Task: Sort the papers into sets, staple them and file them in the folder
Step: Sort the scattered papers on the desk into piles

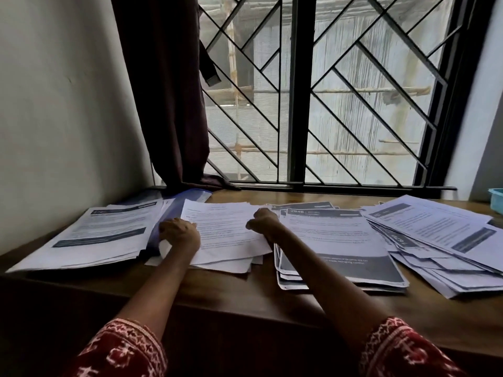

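Your sleeves (122,349), red with a white pattern, fill the bottom corners and are cut off by the frame edge. Beyond them runs the wooden surface (231,292), its left front part too dark to read.

Behind it stands the barred window (313,104), with a dark curtain (163,91) bunched at its left side and trailing onto the sill.

Four paper stacks lie in a row on the surface. Largest is the fanned right stack (435,240), spilling out of frame. Next to it sits the dark-banded stack (340,240), headed with a number. At far left lies the left stack (109,235). Print on all of them is too blurred to read.

Between these sits the middle stack (226,232), where you are working. A blue folder (190,198) pokes out from under the left and middle stacks, mostly hidden.

Your left hand (179,235) grips the middle stack's left edge, fingers curled; what lies under them is hidden. Your right hand (264,221) is fisted at the stack's right edge; whether it pinches a sheet, you cannot tell from here.

A turquoise container (496,201) is clipped by the right edge.
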A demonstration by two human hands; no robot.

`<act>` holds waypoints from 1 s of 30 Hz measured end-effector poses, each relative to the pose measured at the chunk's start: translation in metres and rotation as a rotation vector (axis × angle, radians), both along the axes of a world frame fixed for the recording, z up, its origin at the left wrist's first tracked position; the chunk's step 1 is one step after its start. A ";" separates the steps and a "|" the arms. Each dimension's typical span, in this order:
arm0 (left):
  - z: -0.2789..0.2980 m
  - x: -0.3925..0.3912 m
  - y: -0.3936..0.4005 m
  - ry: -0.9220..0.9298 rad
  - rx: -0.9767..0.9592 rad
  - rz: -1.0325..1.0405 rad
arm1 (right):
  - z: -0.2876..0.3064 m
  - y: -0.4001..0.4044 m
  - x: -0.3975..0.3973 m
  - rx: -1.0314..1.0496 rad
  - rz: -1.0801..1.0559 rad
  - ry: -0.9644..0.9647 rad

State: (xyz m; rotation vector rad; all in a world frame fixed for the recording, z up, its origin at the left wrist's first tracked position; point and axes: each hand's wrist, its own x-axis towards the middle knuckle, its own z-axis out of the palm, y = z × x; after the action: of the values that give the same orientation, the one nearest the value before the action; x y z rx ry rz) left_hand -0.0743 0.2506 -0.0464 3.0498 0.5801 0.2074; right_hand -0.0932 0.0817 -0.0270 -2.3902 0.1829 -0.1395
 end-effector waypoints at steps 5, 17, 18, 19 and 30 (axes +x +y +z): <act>0.016 -0.008 0.004 -0.038 0.010 -0.123 | -0.002 0.004 -0.002 -0.033 0.039 0.011; 0.014 0.009 -0.067 -0.257 0.033 -0.274 | 0.033 -0.110 -0.031 -0.164 -0.231 -0.290; 0.014 0.007 -0.082 -0.274 -0.005 -0.321 | 0.028 -0.127 -0.034 -0.197 -0.253 -0.242; 0.015 0.004 -0.098 -0.294 -0.038 -0.365 | 0.024 -0.145 -0.036 -0.227 -0.281 -0.183; 0.026 -0.006 -0.228 -0.121 -1.044 -0.760 | -0.005 -0.261 -0.056 -0.583 -0.331 0.302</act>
State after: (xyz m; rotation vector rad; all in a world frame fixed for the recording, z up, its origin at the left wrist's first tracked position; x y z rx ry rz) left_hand -0.0803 0.0229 -0.0208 2.0026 -0.3995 0.0296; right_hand -0.1490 -0.1793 -0.0317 -2.9330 0.7728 0.0228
